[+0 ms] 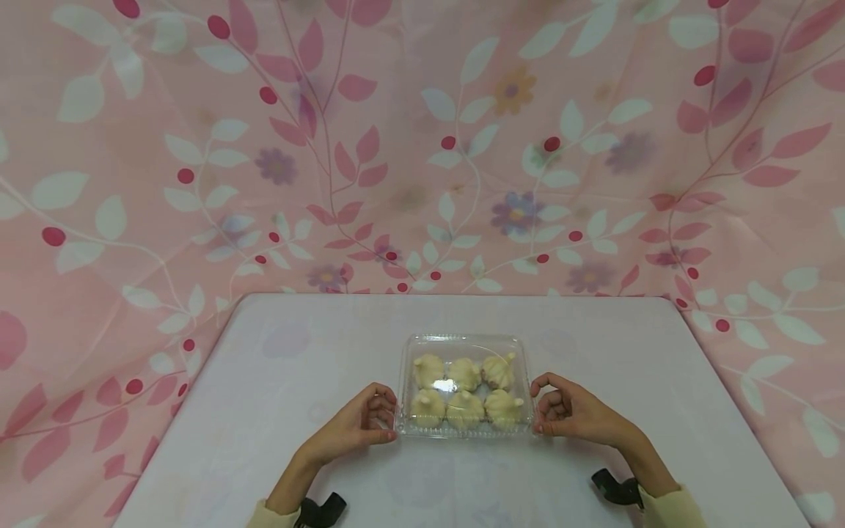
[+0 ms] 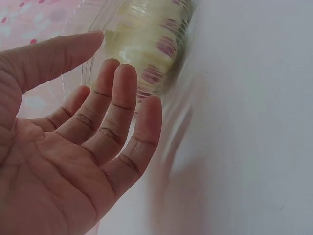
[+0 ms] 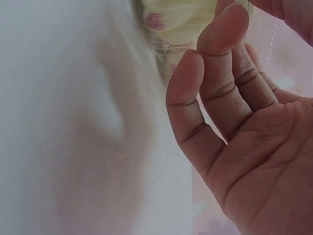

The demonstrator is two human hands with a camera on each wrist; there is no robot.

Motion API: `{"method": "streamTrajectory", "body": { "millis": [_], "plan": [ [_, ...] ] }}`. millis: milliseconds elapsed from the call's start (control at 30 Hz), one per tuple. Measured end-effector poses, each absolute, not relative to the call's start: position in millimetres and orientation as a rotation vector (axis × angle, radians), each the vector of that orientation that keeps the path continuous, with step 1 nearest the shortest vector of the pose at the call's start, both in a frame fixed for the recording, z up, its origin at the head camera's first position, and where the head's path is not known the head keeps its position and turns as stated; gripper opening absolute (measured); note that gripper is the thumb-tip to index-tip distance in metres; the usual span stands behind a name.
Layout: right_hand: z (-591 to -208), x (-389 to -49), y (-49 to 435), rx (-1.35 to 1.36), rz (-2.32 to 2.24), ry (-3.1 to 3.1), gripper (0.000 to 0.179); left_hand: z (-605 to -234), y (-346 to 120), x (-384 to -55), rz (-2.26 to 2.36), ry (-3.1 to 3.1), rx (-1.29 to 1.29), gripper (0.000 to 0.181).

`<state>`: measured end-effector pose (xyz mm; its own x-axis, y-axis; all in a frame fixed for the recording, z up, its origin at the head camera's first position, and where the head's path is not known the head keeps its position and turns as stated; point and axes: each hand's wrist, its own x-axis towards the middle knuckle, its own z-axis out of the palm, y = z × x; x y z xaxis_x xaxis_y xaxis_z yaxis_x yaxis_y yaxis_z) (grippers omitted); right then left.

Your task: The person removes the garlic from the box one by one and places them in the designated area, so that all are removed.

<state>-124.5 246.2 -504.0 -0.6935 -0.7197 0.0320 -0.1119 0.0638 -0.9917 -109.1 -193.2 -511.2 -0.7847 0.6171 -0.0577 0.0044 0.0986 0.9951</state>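
Note:
A clear plastic clamshell box (image 1: 466, 433) lies on the white table with its lid down. Inside it sit several pale yellow garlic bulbs (image 1: 465, 408) in two rows; the left wrist view shows purplish patches on the bulbs (image 2: 142, 44) through the ridged wall. My left hand (image 1: 365, 424) is at the box's left side, thumb by the near corner, fingers loosely bent and spread apart. On the opposite side my right hand (image 1: 576, 415) has its thumb and fingertips right at the edge, its other fingers relaxed. Neither palm is wrapped round the box.
The white table (image 1: 317, 345) has rounded back corners. Behind it and at both sides hangs a pink floral cloth (image 1: 409, 198). Black wrist-worn pieces (image 1: 323, 510) sit under both wrists, close to the cream sleeves (image 1: 673, 507).

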Motion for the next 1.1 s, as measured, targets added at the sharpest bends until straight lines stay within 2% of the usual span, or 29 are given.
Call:
{"method": "streamTrajectory", "body": {
  "millis": [1100],
  "plan": [
    [-508.3,-124.7,245.6,-0.803,-1.695,1.843,0.045,-515.8,-189.0,-109.7,1.866,1.741,0.39,0.05]
  ]
}}
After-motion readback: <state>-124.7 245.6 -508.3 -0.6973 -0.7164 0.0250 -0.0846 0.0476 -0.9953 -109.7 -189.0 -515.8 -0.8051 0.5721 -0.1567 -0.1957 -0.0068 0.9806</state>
